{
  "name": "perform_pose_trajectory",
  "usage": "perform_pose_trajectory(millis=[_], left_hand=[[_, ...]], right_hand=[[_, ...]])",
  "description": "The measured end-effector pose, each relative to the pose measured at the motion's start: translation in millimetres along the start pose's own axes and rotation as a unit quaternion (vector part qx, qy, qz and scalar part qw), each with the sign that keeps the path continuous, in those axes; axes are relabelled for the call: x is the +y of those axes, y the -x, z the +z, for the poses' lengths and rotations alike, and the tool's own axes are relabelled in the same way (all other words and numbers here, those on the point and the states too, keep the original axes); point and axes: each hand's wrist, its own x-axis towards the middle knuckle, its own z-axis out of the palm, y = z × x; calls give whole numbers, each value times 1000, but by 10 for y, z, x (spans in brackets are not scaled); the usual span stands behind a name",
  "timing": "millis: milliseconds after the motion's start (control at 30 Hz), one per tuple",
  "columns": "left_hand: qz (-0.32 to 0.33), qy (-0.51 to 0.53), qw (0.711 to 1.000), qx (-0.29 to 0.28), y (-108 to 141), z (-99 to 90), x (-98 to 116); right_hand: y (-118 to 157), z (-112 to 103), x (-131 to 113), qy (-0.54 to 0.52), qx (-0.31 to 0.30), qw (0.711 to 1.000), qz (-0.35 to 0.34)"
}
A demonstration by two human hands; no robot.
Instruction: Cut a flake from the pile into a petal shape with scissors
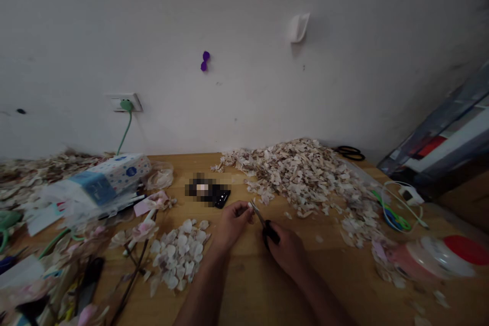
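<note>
My right hand [287, 249] grips black-handled scissors [264, 224], blades pointing up and left. My left hand [233, 224] pinches a small pale piece [250, 206] right at the blade tips, above the wooden table [252, 285]. A heap of trimmed white petal-like pieces [179, 254] lies just left of my left forearm. A big pile of pale brownish scraps [305, 173] spreads behind and to the right of my hands.
A dark phone [214, 193] lies beyond my hands. A tissue box [110, 178], artificial flower stems [133, 244] and clutter fill the left. Other black scissors [349, 153] lie near the wall. A cable [397, 209] and a red-lidded jar [439, 257] sit at right.
</note>
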Motion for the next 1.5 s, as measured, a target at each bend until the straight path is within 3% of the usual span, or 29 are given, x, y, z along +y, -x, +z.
perform_pose_trajectory(millis=[233, 600, 1500], left_hand=[[2, -24, 1000, 13, 7, 2, 53], [-8, 43, 999, 28, 2, 32, 45], [19, -158, 987, -2, 67, -18, 233]], right_hand=[[-3, -2, 16, -5, -9, 1000, -11], [2, 0, 4, -6, -6, 1000, 0], [-1, 1, 10, 16, -12, 1000, -10]])
